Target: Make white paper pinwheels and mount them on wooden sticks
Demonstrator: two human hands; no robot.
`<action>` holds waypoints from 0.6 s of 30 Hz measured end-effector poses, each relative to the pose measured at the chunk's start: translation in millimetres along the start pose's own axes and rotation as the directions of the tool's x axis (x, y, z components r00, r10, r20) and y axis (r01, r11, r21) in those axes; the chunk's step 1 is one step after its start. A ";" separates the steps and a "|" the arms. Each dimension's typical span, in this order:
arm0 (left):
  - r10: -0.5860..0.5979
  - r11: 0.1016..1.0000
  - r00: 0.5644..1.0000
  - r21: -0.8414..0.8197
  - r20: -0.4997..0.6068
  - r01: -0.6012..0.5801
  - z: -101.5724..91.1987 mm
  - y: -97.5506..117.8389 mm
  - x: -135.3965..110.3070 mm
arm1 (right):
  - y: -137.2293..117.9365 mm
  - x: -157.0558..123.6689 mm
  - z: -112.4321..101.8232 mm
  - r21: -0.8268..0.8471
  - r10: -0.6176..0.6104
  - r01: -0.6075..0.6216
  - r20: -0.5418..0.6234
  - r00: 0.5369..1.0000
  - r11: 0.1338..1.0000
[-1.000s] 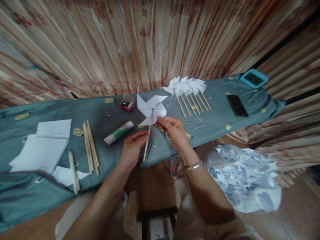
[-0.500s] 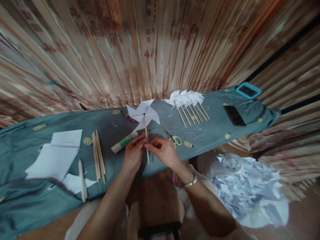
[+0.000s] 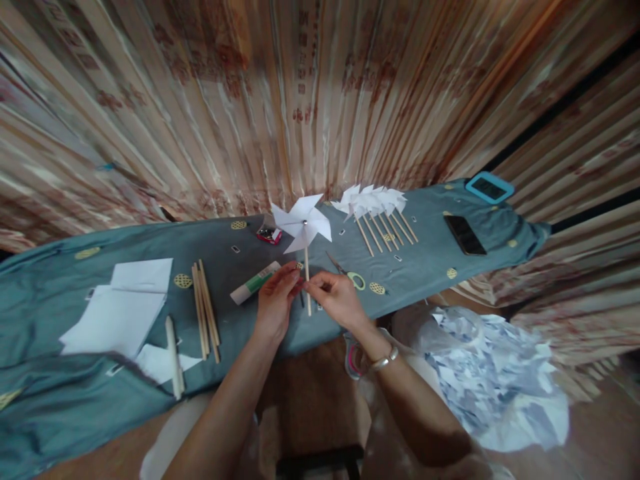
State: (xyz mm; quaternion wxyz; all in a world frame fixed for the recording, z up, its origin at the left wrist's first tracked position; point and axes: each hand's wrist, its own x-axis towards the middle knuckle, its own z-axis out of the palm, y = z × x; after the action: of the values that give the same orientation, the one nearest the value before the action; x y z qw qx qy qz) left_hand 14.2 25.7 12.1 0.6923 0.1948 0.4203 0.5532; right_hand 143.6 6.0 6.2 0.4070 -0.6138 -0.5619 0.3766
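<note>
A white paper pinwheel (image 3: 315, 227) stands up in front of me, with a shiny pin head at its centre and a thin wooden stick below. My right hand (image 3: 339, 301) pinches that stick between thumb and fingertips. From the other side, the closed fingers of my left hand (image 3: 276, 300) meet it at about the same height; their exact grip is partly hidden. Left of my left hand lies a glue stick (image 3: 255, 283) with a green label. Scissors (image 3: 355, 279) with pale green handles rest just beyond my right hand.
Several finished pinwheels (image 3: 373, 201) lie in an overlapping row at the back. On the left are wooden sticks (image 3: 205, 310), paper sheets (image 3: 117, 313) and a white pen-like tool (image 3: 173, 357). A small red box of pins (image 3: 269, 233), phone (image 3: 465, 235), blue-framed device (image 3: 489, 188) and bag of paper scraps (image 3: 495, 380) also show.
The pinwheel and both hands have shifted slightly right in view, and its blades have turned a little. More of the red pin box now shows behind it.
</note>
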 end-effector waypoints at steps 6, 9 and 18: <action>-0.011 1.000 1.000 0.002 -0.025 0.012 -1.1 3.1 -5.1 | -14.2 29.6 -41.5 -0.354 -0.034 -0.006 -0.105 0.994 0.935; -0.003 1.000 1.000 0.011 -0.021 0.003 -2.8 4.6 -7.2 | -15.3 54.1 -61.1 -0.595 0.027 -0.082 -0.100 0.995 0.799; 0.011 0.999 1.000 0.042 -0.022 -0.010 -7.5 7.3 -5.9 | 13.2 112.7 -94.1 -0.896 0.184 -0.224 -0.164 0.969 0.382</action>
State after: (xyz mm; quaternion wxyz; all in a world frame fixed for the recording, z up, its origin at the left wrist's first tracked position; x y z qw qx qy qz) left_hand 3.6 21.0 15.3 0.6805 0.2052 0.4384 0.5501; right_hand 244.8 110.6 29.7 -0.0302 -0.8067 -0.5884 0.0471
